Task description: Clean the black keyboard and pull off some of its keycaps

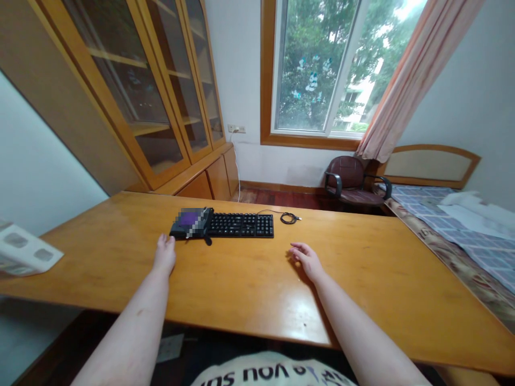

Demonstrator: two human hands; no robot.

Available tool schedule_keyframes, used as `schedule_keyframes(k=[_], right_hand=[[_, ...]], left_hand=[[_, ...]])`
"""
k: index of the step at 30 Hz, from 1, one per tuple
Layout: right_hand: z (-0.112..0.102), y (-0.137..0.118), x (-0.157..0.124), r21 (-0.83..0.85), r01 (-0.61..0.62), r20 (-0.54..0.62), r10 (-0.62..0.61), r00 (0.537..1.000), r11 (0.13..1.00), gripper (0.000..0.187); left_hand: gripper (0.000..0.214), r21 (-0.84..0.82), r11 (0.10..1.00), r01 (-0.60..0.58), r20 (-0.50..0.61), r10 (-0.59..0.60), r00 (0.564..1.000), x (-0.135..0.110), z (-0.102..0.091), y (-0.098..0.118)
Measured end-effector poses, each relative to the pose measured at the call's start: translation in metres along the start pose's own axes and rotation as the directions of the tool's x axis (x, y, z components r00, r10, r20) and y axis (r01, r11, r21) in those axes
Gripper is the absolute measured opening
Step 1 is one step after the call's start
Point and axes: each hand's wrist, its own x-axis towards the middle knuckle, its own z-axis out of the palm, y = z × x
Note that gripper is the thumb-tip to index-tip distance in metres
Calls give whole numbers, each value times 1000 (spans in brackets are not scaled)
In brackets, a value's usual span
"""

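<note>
A black keyboard [241,225] lies flat toward the far side of the wooden desk [241,279]. A dark object with a purple, pixelated top [189,221] rests over its left end, so its kind is unclear; a small black strap or tab [208,240] sticks out at its near side. My left hand [164,253] is by that object's near left corner, fingers extended; whether they touch it I cannot tell. To the right, my right hand [306,258] holds nothing, its fingers loosely curved and apart, low over the desk. A coiled black cable [288,218] with a plug lies beyond it.
At the left edge stands a white object with openings [30,247]. Behind the desk are a glass-door cabinet [156,96], a wall socket [236,128] with a white cord, and an armchair [352,179]. A bed [458,214] flanks the desk's right side.
</note>
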Motion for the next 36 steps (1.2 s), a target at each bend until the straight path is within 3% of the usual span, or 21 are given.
schedule_keyframes(k=[13, 30, 36], right_hand=[[-5, 3, 2, -47, 54, 12, -53, 998, 997, 26], [-2, -2, -3, -20, 44, -1, -44, 999, 999, 26], [0, 1, -9, -11, 62, -108, -62, 992, 998, 32]], left_hand=[[68, 10, 1000, -18, -10, 18, 1000, 12, 13, -18], [70, 30, 999, -35, -55, 37, 998, 6, 9, -17], [74, 81, 996, -48, -40, 51, 998, 6, 8, -21]])
